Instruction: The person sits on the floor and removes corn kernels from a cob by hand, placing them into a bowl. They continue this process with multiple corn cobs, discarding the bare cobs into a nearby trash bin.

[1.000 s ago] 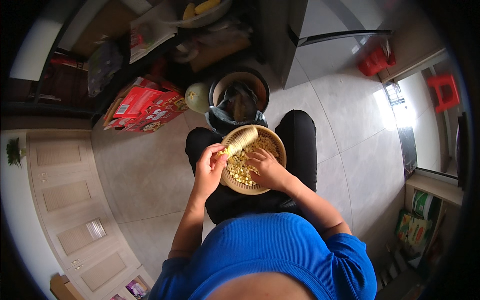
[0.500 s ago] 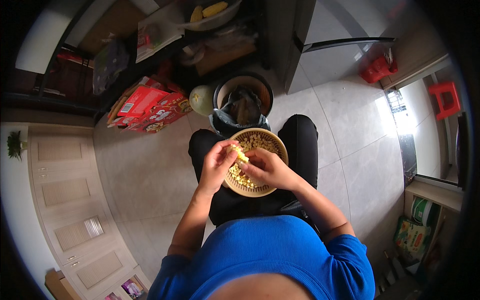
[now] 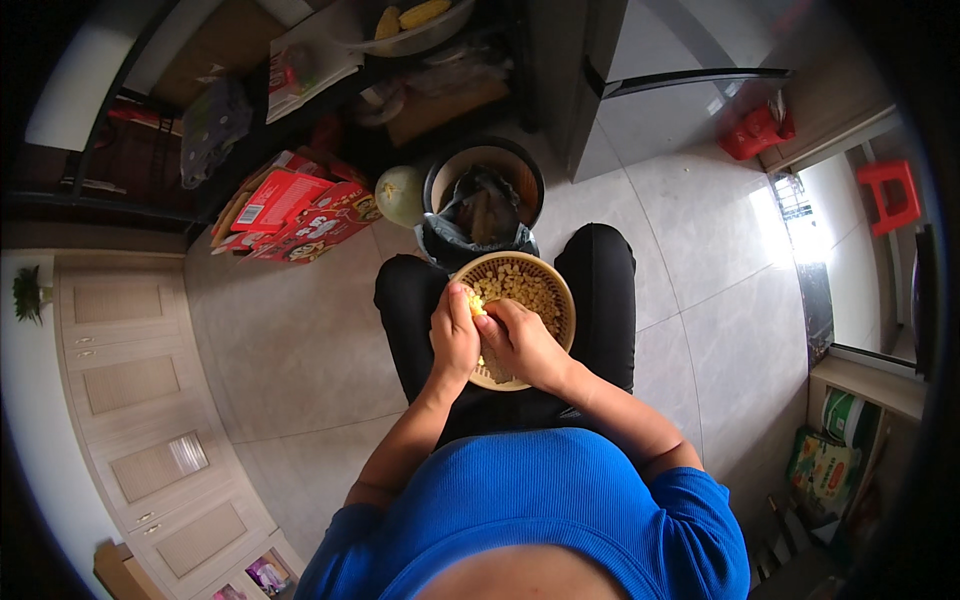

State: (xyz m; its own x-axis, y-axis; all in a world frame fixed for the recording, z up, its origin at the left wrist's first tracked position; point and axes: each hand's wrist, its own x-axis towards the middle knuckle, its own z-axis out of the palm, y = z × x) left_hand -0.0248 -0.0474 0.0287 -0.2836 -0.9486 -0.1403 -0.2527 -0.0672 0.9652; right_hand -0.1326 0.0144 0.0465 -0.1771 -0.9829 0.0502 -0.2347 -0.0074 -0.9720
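Observation:
A yellow corn cob (image 3: 475,301) is held over a round tan basket (image 3: 519,260) on my lap. My left hand (image 3: 456,335) is closed around the cob, its fingers pointing up along the left side. Pressed against it from the right is my right hand (image 3: 530,348), with its thumb at the cob and its fingers curled. The hands hide most of the cob, leaving only a small yellow part at its upper end. Loose corn kernels (image 3: 520,287) cover much of the basket's bottom.
Beyond my knees stands a bin (image 3: 532,180) with a dark bag, beside a pale green melon (image 3: 400,195). A red carton (image 3: 310,220) lies left of them. Two corn cobs sit in a clear bowl (image 3: 440,38) on the shelf. A grey fridge (image 3: 690,120) stands at the far right.
My hands have drawn closer together around the cob, the left one moving right and slightly down. More of the cob is now covered.

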